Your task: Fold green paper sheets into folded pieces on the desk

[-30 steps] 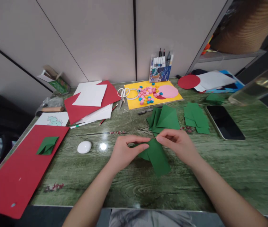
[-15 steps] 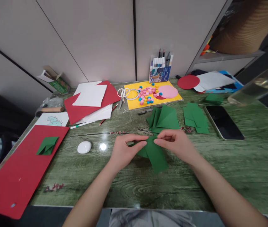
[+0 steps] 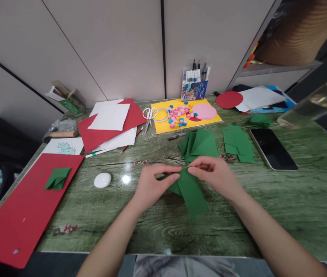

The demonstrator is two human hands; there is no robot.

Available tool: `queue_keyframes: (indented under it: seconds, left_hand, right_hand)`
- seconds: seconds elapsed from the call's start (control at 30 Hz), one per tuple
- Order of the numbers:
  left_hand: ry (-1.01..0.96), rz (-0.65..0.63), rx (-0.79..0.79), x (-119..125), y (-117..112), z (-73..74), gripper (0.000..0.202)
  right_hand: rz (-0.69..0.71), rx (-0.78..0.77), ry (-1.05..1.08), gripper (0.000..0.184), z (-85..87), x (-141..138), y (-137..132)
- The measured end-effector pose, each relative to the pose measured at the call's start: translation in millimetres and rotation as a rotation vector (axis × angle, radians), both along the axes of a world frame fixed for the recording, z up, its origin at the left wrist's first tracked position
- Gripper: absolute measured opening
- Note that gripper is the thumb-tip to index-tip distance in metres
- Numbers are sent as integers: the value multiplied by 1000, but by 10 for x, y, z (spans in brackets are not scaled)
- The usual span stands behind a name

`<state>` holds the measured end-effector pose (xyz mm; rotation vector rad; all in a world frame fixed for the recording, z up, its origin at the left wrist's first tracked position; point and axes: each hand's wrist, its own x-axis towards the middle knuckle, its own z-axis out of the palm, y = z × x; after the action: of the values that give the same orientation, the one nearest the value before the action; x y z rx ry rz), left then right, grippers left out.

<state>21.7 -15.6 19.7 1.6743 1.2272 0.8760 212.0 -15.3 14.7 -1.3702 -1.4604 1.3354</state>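
A folded piece of green paper (image 3: 192,194) is held just above the table between both hands, its broad strip slanting down toward me. My left hand (image 3: 155,184) pinches its upper left edge between thumb and fingers. On the upper right edge, the thumb and forefinger of my right hand (image 3: 217,175) are closed on the same paper. Just beyond my fingers lies a pile of folded green paper (image 3: 203,144). Several flat green paper pieces (image 3: 238,142) lie to the right of that pile.
A black phone (image 3: 273,149) and a clear bottle (image 3: 304,107) stand or lie at the right. Behind are scissors (image 3: 148,118), a tape roll (image 3: 161,115) and a yellow sheet (image 3: 160,127) bearing small coloured balls. At left are a white oval object (image 3: 103,180) and red card (image 3: 27,215).
The lower end of the green strip has swung slightly down and toward me. Both hands keep their pinch in almost the same place.
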Motion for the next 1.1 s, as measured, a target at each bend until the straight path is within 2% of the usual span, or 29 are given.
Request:
queue_keyframes:
  seconds: [0.3,0.73,1.1]
  left_hand:
    - [0,-16,-10,7,-3,2,17]
    - [16,7,-19,9,4,-36,22]
    - [92,26,86,-2,29,-43,21]
  right_hand:
    - [10,26,42,24,-30,17,3]
    - [-80,23,51,18,1,21,3]
    - [-98,96,-16,16,-13,-14,-12]
